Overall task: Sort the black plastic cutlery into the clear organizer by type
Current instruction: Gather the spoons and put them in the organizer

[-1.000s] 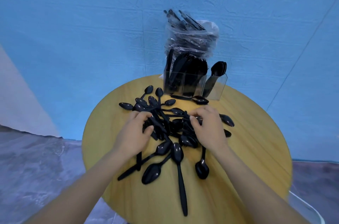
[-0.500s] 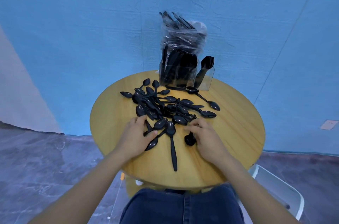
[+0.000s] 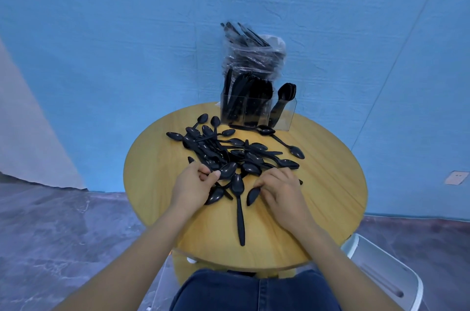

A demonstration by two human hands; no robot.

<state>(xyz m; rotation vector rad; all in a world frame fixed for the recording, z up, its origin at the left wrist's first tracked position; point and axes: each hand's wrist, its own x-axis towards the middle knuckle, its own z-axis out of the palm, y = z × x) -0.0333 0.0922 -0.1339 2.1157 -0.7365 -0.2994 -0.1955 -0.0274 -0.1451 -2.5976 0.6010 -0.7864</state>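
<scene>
A pile of black plastic spoons (image 3: 229, 153) lies in the middle of the round wooden table (image 3: 330, 183). My left hand (image 3: 193, 183) is at the pile's near left edge, fingers curled around a spoon (image 3: 226, 170) there. My right hand (image 3: 282, 189) is at the near right edge and pinches a spoon (image 3: 252, 196) whose bowl sticks out to its left. The clear organizer (image 3: 256, 113) stands at the table's far edge, with black cutlery upright in its compartments and spoons (image 3: 284, 97) in the right one.
A clear plastic bag of black cutlery (image 3: 254, 56) stands behind the organizer against the blue wall. A long spoon (image 3: 239, 209) points toward me between my hands. A white chair (image 3: 386, 275) is at the lower right, and my legs in jeans sit under the table's near edge.
The camera has pulled back, so more of the table shows. Both hands have drawn to the near edge of the pile and each now has a spoon in its fingers.
</scene>
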